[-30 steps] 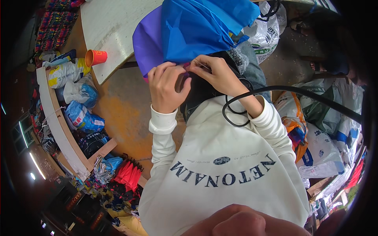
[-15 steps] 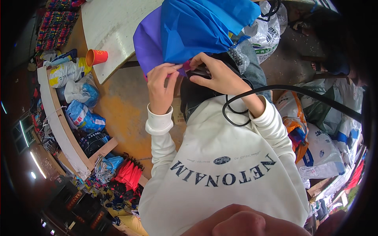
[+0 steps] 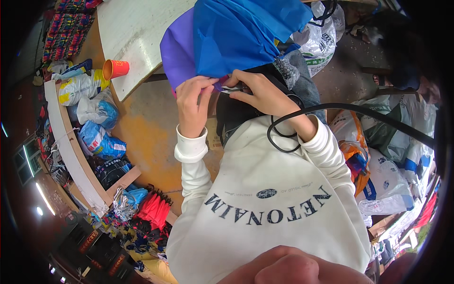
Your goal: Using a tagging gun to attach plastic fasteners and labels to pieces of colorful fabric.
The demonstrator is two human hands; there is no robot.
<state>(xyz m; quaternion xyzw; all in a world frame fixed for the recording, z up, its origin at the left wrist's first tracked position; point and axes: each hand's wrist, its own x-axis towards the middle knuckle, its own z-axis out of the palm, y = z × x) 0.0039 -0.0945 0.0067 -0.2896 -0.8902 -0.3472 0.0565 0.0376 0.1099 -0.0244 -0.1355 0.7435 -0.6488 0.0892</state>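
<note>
A large piece of thin fabric with a blue panel (image 3: 246,38) and a purple panel (image 3: 178,49) drapes over the table edge and my lap. My left hand (image 3: 193,99) pinches its lower edge between thumb and fingers. Close by on the right, my right hand (image 3: 262,90) is closed around a small silver metal tool (image 3: 231,89), which looks like thread snips. The tool's tip meets the fabric edge beside my left fingertips. Most of the tool is hidden inside my right hand.
A white table (image 3: 130,42) carries a red paper cup (image 3: 115,69) near its edge. Stuffed plastic bags (image 3: 101,139) stand to the left, and more bags (image 3: 385,182) to the right. A black cable (image 3: 364,108) arches past my right forearm. A person's foot (image 3: 380,80) shows at far right.
My right hand has turned slightly, so more of the silver tool shows at the fabric edge. My left hand keeps its pinch almost in place.
</note>
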